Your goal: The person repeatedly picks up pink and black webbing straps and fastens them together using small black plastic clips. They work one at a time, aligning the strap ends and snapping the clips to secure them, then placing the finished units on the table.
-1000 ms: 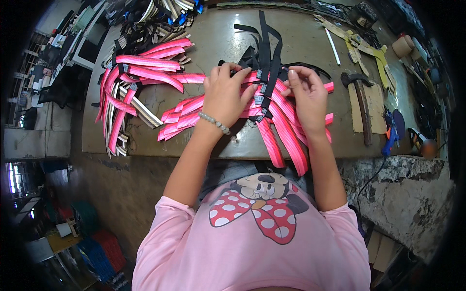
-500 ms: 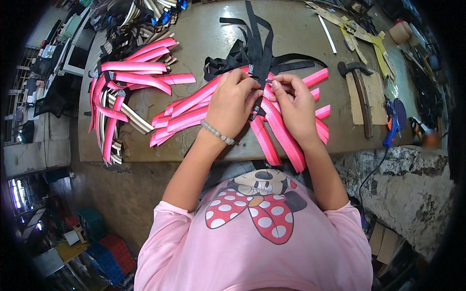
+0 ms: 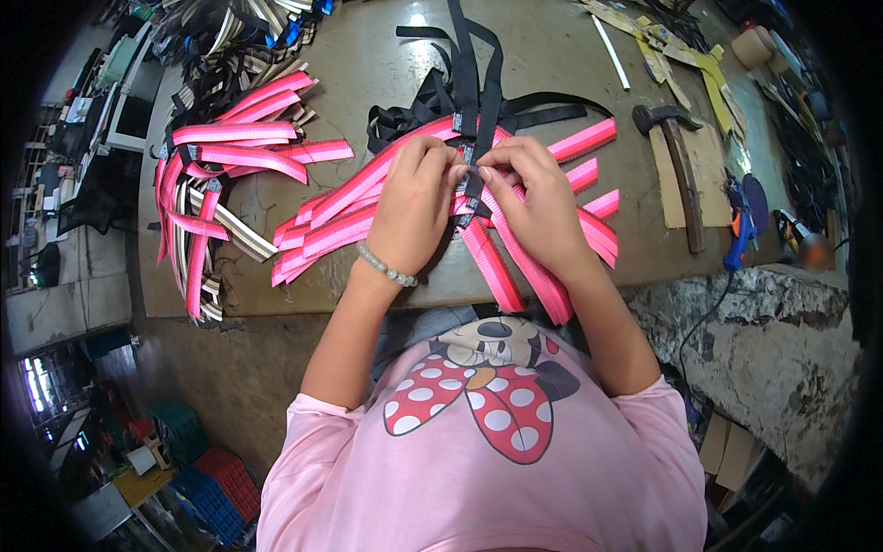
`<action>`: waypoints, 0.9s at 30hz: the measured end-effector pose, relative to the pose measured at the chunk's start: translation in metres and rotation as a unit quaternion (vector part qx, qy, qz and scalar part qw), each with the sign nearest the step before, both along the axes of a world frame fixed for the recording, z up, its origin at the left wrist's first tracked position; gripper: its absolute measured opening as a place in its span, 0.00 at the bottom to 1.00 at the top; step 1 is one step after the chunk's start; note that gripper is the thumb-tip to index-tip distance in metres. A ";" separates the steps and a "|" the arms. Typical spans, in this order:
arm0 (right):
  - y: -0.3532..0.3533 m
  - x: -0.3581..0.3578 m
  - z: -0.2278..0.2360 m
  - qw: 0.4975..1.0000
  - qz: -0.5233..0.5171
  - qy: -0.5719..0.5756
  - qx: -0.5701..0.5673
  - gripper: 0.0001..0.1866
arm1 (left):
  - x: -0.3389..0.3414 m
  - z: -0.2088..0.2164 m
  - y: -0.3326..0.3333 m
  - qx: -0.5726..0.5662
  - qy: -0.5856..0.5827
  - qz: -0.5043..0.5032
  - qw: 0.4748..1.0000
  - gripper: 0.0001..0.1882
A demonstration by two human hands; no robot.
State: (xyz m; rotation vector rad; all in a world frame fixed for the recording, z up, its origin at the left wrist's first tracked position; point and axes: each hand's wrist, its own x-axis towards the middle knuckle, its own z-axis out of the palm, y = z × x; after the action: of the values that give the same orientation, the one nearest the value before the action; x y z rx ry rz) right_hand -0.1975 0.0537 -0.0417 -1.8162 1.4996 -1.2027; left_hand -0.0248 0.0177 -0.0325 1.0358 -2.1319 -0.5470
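A bundle of pink webbing straps [image 3: 336,216] with lighter and darker stripes fans out across the table in front of me. Black webbing straps [image 3: 466,74] run away from its middle, some lying in loops. My left hand [image 3: 416,201] rests over the bundle, its thumb and fingers pinched at a short black strap end [image 3: 475,184]. From the other side, my right hand [image 3: 535,204] pinches the same black piece, fingertips almost touching the left ones. Small dark labels show along the black webbing beside the fingers. The exact grip is partly hidden by the fingertips.
Another pile of pink straps [image 3: 244,133] lies at left, with beige-and-black straps [image 3: 248,237] beneath. To the right, a hammer [image 3: 682,179] rests on cardboard [image 3: 664,198], near a blue corded tool [image 3: 738,230]. A white stick [image 3: 611,52] and yellow strips [image 3: 713,78] lie farther back.
My right hand has moved left, bringing its fingertips close to my left hand's at the black strap. The whole view has shifted slightly.
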 end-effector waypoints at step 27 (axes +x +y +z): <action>-0.025 -0.046 0.021 0.974 -0.159 -0.142 0.070 0.12 | 0.010 0.015 -0.024 -0.075 -0.159 -0.051 0.983 0.12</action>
State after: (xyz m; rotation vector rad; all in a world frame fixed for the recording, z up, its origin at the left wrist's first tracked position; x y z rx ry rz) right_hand -0.2439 0.0285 -0.0206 -1.2812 1.6961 -1.3964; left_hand -0.0152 -0.0063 -0.0177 0.9859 -2.4741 -0.2749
